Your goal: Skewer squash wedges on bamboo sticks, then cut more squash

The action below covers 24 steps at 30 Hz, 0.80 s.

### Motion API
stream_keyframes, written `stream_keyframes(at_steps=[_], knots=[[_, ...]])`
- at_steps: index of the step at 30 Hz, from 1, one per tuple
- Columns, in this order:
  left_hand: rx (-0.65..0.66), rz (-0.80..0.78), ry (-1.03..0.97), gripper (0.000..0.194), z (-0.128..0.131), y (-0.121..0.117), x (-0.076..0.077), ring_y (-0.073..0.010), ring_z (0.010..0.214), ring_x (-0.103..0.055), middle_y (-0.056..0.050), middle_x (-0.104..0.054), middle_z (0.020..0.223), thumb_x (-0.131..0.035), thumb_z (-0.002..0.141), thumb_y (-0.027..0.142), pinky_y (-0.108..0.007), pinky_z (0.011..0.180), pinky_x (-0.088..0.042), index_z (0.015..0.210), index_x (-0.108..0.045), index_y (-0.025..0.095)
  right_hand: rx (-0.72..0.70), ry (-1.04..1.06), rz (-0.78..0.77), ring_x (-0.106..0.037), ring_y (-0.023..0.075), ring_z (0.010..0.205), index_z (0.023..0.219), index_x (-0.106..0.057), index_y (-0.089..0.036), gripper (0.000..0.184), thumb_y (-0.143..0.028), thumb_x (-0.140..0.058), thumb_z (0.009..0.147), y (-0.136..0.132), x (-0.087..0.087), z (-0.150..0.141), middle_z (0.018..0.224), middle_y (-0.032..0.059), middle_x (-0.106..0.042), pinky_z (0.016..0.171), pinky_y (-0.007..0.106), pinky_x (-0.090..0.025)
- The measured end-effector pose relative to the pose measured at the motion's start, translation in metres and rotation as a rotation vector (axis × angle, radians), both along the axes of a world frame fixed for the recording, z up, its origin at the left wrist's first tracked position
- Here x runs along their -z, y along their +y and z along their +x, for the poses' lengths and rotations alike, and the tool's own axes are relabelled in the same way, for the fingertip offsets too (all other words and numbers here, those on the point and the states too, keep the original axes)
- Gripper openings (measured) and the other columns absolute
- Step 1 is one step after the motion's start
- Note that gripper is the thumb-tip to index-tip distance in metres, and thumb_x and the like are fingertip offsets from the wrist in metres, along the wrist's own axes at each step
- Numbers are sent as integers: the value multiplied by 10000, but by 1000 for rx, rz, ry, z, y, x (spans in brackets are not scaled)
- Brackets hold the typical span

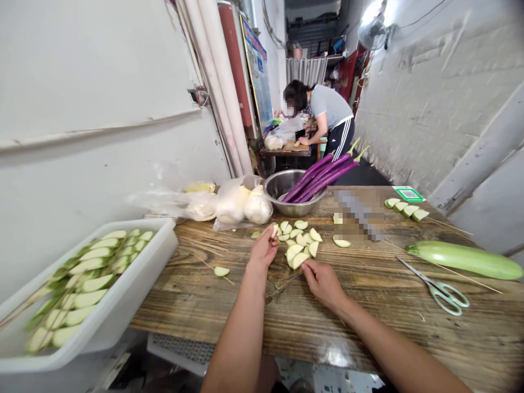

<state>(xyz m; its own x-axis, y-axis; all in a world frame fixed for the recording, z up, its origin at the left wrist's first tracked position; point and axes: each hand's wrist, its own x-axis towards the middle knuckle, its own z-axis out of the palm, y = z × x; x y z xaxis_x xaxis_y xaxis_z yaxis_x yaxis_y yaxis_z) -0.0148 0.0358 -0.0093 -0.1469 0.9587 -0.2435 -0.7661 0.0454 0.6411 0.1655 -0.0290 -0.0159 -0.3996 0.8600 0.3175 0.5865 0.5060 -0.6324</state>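
My left hand [264, 250] is closed on a pale green zucchini slice [274, 231], held up at its fingertips just left of a loose pile of half-moon slices [303, 238]. At the near edge of that pile, my right hand [323, 281] pinches the end of another zucchini slice [300, 260]. A single slice [221, 271] lies on a thin wooden skewer, left of my left forearm. Several bare skewers [204, 240] are spread on the wooden table [196, 311] farther left.
White tray [170, 240] with skewered slices at left; bagged white food [233, 204] and a metal bowl [274, 204] with purple eggplants [323, 177] behind. To the right: a pixelated grey blade shape [360, 215], whole zucchini [466, 260], scissors [444, 295]. A person [331, 106] bends over another table.
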Motion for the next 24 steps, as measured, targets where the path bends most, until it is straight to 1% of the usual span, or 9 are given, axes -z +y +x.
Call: stream_keyframes(at_steps=[3,5,9,13,15,17,19,21,24], knots=[[7,-7,-6,82,1,0,1,-27,440,-431,-2,-531,620,-571,749,110,-105,351,-283,831,-576,109,-1,-12,10,-465,115,520,671,-535,-180,287,-253,-342,870,0,0,0,585,8,-551,533,200,-295],[-4,-26,-43,43,1,0,0,-14,423,-399,6,-506,608,-579,741,92,-97,336,-253,775,-555,101,2,-21,17,-471,115,519,678,-541,-180,285,-250,-342,870,-1,0,0,589,10,-559,537,202,-297],[-19,-77,-176,150,0,2,-1,5,395,-346,32,-442,566,-575,738,46,-82,312,-202,658,-470,118,9,-49,24,-490,121,530,697,-553,-181,279,-253,-344,868,-1,0,0,600,17,-576,544,202,-302],[50,-143,-235,101,-1,2,-4,1,417,-397,-22,-540,661,-547,784,105,-72,305,-219,705,-485,122,4,-84,13,-515,124,553,717,-565,-180,269,-243,-349,863,-1,0,0,622,23,-598,555,201,-309],[58,-190,-212,65,-1,1,-6,-13,433,-442,-55,-592,733,-555,787,151,-83,316,-274,748,-512,123,0,-101,3,-518,124,556,717,-567,-179,265,-238,-353,860,-2,0,-1,626,25,-602,558,200,-313],[32,-246,-161,75,1,0,-6,-57,498,-535,-77,-620,768,-582,770,182,-125,379,-392,782,-538,122,-6,-108,1,-520,124,561,714,-567,-177,266,-232,-352,860,-2,-1,-1,631,28,-604,562,199,-316],[0,-283,-121,93,2,0,-6,-125,627,-616,-100,-635,782,-595,756,187,-204,510,-498,801,-556,115,-9,-109,0,-522,125,567,717,-567,-177,266,-227,-348,861,-3,-2,-1,638,31,-608,566,199,-318],[-25,-288,-108,76,4,0,-5,-170,724,-641,-115,-642,791,-587,756,166,-287,631,-533,803,-558,114,-10,-113,-3,-524,126,570,716,-568,-178,266,-223,-349,860,-3,-3,-1,640,32,-609,568,200,-318],[-56,-285,-103,52,5,1,-4,-188,756,-647,-110,-644,793,-572,758,133,-365,708,-528,805,-552,126,-12,-127,-11,-522,127,565,708,-572,-180,265,-218,-354,855,-2,-3,-2,633,32,-608,568,203,-317]])
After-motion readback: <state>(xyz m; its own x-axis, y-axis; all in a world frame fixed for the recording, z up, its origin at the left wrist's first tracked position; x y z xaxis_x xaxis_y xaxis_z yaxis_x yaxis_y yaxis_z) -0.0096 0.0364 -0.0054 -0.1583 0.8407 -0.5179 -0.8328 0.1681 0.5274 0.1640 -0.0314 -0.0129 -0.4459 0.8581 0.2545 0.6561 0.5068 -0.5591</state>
